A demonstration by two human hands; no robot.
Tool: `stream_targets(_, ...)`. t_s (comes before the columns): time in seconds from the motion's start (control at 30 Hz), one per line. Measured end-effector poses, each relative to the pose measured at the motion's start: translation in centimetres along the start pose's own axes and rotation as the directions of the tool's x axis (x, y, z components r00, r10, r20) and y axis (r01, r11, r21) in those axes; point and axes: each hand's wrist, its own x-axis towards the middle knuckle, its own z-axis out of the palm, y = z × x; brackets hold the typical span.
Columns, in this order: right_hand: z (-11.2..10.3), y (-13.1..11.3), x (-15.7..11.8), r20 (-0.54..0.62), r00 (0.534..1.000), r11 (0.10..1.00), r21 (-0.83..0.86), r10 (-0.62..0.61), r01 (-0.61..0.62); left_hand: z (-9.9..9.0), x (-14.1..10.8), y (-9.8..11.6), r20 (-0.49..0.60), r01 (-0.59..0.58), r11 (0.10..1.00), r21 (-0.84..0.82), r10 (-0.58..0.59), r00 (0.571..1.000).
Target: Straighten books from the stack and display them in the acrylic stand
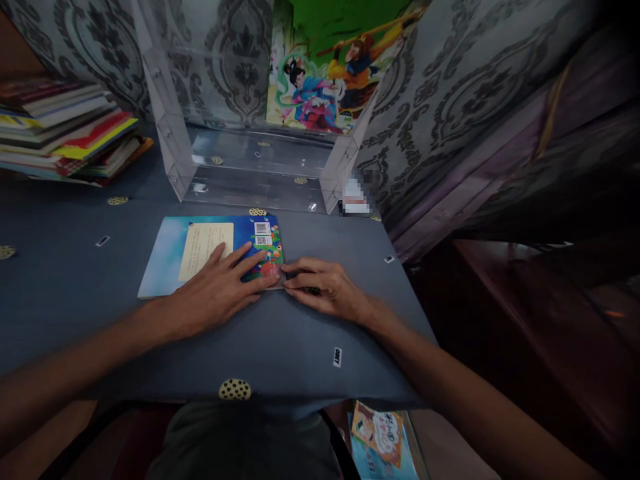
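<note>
A thin book (160, 250) lies flat on the cloth-covered table, with a blue cover, a cream text panel and a barcode near its right end. My left hand (225, 287) rests flat across the lower part of the cover, fingers spread. At the book's lower right edge, the thumb and fingertips of my right hand (325, 285) are drawn together in a pinch on that edge. My left hand hides part of the cover.
Behind the book stands a clear plastic rack (255, 190) holding a colourful picture book (320, 87). Stacked books (65, 133) sit at the back left. A small white item, blurred out (356, 197), is beside the rack. More booklets (383, 440) lie below the table's front edge.
</note>
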Motion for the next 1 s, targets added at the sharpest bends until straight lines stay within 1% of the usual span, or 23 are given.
stream_targets(0.1,0.1,-0.1,-0.1,-0.036,0.999,0.999,0.038,0.018,-0.017,0.2,0.1,0.1,0.015,-0.017,1.0,0.026,0.016,1.0)
stream_targets(0.2,0.1,-0.1,0.0,-0.057,0.995,0.994,0.081,0.085,-0.08,0.3,-0.1,-0.1,0.013,-0.024,0.999,0.041,0.024,1.0)
stream_targets(0.27,0.0,-0.2,0.1,-0.083,0.989,0.99,0.078,0.123,-0.117,0.2,-0.2,-0.1,0.017,-0.033,0.999,0.038,0.032,0.999)
stream_targets(0.33,-0.1,-0.2,0.3,-0.122,0.985,0.992,0.05,0.124,-0.118,0.2,-0.3,-0.1,0.023,-0.04,0.999,0.031,0.039,0.999)
stream_targets(0.4,0.0,-0.4,0.5,-0.147,0.985,0.996,0.012,0.092,-0.091,0.2,-0.3,-0.1,0.021,-0.045,0.999,0.024,0.044,0.999)
stream_targets(0.47,0.1,-0.6,0.7,-0.141,0.989,0.998,-0.031,0.043,-0.048,0.4,-0.3,0.0,0.007,-0.043,0.999,0.014,0.043,0.999)
stream_targets(0.57,0.5,-1.0,0.7,-0.081,0.996,0.986,-0.166,-0.027,0.013,0.6,-0.4,0.0,-0.023,-0.034,0.999,-0.017,0.034,0.999)
stream_targets(0.67,0.9,-1.7,0.2,-0.023,0.998,0.941,-0.336,-0.05,0.039,0.4,-0.6,-0.5,-0.048,-0.048,0.996,-0.079,0.044,0.998)
stream_targets(0.8,1.5,-2.7,-0.8,-0.026,0.999,0.892,-0.451,-0.041,0.025,-0.5,-1.2,-2.4,-0.088,-0.108,0.972,-0.207,0.091,0.992)
stream_targets(0.87,1.7,-3.1,-1.2,-0.018,1.0,0.881,-0.473,-0.017,0.007,-0.9,-1.5,-3.9,-0.098,-0.094,0.962,-0.258,0.071,0.993)
stream_targets(0.93,1.8,-3.3,-1.3,-0.003,1.0,0.873,-0.487,0.009,-0.009,-1.0,-1.8,-5.5,-0.096,-0.023,0.964,-0.264,-0.003,0.995)
stream_targets(1.0,1.9,-3.4,-1.4,0.014,0.999,0.871,-0.491,0.039,-0.027,-0.9,-2.1,-7.1,-0.093,0.104,0.966,-0.236,-0.129,0.987)
